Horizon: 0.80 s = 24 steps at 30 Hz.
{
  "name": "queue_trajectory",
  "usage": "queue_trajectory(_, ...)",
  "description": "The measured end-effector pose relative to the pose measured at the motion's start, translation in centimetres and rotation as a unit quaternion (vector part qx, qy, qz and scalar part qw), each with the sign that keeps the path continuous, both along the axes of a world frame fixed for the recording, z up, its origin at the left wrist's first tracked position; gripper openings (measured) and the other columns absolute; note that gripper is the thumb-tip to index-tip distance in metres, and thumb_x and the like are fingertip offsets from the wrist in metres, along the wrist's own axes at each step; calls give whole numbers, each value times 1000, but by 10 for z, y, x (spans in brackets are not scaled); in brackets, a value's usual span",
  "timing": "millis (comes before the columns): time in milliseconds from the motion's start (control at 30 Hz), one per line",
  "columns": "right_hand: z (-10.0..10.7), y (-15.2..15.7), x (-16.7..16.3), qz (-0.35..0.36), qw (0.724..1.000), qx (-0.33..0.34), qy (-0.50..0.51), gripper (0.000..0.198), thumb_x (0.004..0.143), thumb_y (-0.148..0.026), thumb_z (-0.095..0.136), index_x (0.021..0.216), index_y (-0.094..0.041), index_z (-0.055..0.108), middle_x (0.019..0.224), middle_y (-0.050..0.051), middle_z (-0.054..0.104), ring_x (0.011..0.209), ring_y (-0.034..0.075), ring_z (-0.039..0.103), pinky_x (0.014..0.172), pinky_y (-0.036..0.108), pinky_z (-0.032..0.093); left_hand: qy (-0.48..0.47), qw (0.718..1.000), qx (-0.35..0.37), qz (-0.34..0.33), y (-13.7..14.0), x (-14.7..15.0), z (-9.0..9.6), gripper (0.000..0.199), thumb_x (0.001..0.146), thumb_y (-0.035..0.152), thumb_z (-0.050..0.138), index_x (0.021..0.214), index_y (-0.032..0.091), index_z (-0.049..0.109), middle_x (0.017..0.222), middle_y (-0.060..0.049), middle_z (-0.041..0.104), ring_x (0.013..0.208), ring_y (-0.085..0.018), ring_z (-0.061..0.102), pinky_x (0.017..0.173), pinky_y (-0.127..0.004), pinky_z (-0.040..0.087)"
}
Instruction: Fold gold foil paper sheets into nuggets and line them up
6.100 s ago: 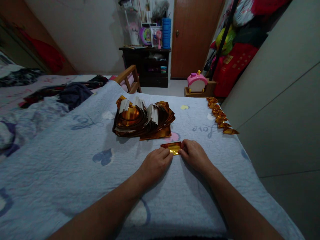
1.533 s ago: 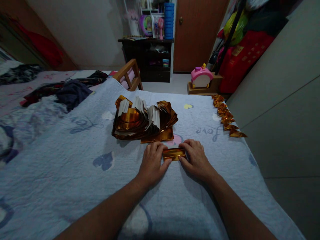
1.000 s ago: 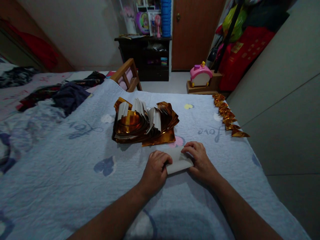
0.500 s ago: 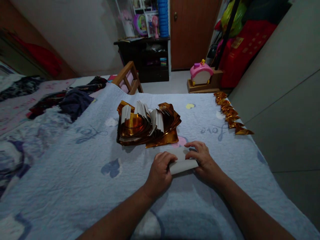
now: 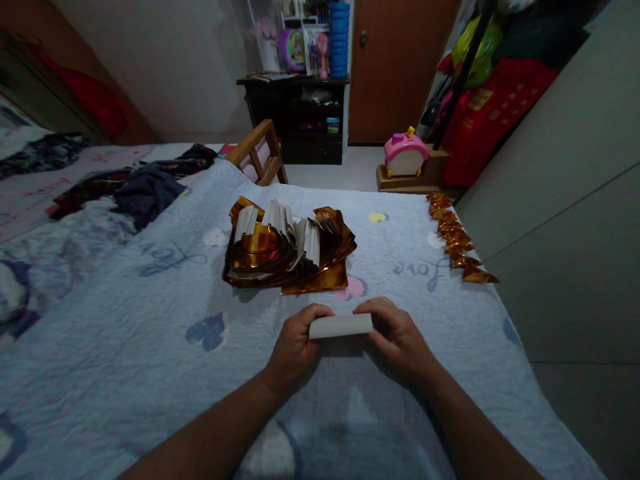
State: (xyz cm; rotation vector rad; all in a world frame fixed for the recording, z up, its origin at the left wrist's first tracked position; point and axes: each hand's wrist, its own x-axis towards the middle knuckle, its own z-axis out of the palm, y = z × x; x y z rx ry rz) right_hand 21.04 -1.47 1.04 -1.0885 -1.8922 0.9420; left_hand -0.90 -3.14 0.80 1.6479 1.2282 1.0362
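Observation:
Between my two hands is a sheet of paper (image 5: pixel 341 326), its pale side showing as a narrow folded strip. My left hand (image 5: pixel 296 340) grips its left end, thumb and fingers closed round the edge. The right end is pinched by my right hand (image 5: pixel 397 335). Just beyond the hands lies a pile of gold foil paper (image 5: pixel 315 279) with curled sheets showing pale backs. A row of folded gold foil pieces (image 5: pixel 455 237) runs along the bed's right edge.
A blue patterned bedspread (image 5: pixel 150 333) lies under everything. Dark clothes (image 5: pixel 147 193) are heaped at the left. Past the bed's far edge stand a wooden chair (image 5: pixel 265 153), a dark cabinet (image 5: pixel 295 123) and a pink toy (image 5: pixel 406 155). A pale panel (image 5: pixel 565 220) borders the right side.
The paper has gone from a partly rolled sheet to a narrower folded strip. Both hands now hold its ends, slightly further left in view. The camera view has shifted a little.

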Motion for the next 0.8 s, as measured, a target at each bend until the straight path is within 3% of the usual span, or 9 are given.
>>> queue_trajectory(133,3,-4,-4,-12,999,-50,10,9,84,-20,54,82,-20,63,75,1,62,71,17,58,67,29,45,-20,999,-25,-20,3,1,3,14,87,27,56,89,17,66,78,-2,67,72,-17,61,67,-25,46)
queue_trajectory(233,4,-6,-7,-15,996,-80,31,16,87,-24,52,73,-20,59,66,-2,55,62,14,51,60,26,39,-27,998,-60,-5,6,2,1,12,82,26,63,88,16,67,79,-2,66,74,-17,60,69,-26,46)
queue_trajectory(400,5,-5,-10,-21,991,-119,56,15,87,-25,53,79,-18,64,69,-1,59,65,15,54,61,26,40,-47,993,-106,-7,10,0,-3,21,82,35,68,77,16,61,74,-1,58,72,-15,56,67,-25,44)
queue_trajectory(667,0,-2,-17,-34,977,-181,104,18,80,-28,66,93,-18,71,83,3,72,77,18,65,71,28,50,8,995,-83,-60,11,-2,-2,30,88,41,64,72,15,59,69,1,49,67,-14,49,64,-26,37)
queue_trajectory(800,0,-3,-20,-43,972,-203,114,18,78,-28,67,91,-18,72,81,3,73,74,19,66,68,29,50,31,994,-77,-68,12,-2,0,30,89,40,62,72,15,61,70,1,52,69,-15,51,66,-26,36)
